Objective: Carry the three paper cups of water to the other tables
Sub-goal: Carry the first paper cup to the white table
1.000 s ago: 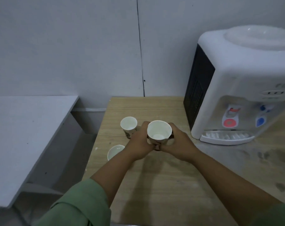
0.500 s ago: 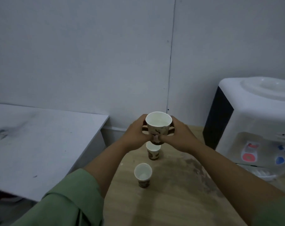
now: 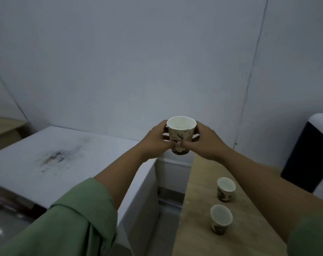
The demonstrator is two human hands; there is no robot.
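So you've got the first paper cup (image 3: pixel 181 134) pinched between left hand (image 3: pixel 156 141) and right hand (image 3: pixel 207 142), mid-frame, over the gap. Next, keep it level toward the white table (image 3: pixel 51 159), lower left.

We hold one paper cup (image 3: pixel 181 134) upright in both hands.
Our left hand (image 3: pixel 155 140) and right hand (image 3: pixel 206 142) wrap it; below our fingers (image 3: pixel 195 138), two cups (image 3: pixel 225 189) (image 3: pixel 220 218) stand on the wooden table (image 3: pixel 195 228).

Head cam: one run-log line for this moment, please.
phase: carry | held cup: upright, in left hand and right hand | two cups: on wooden table | white table: left
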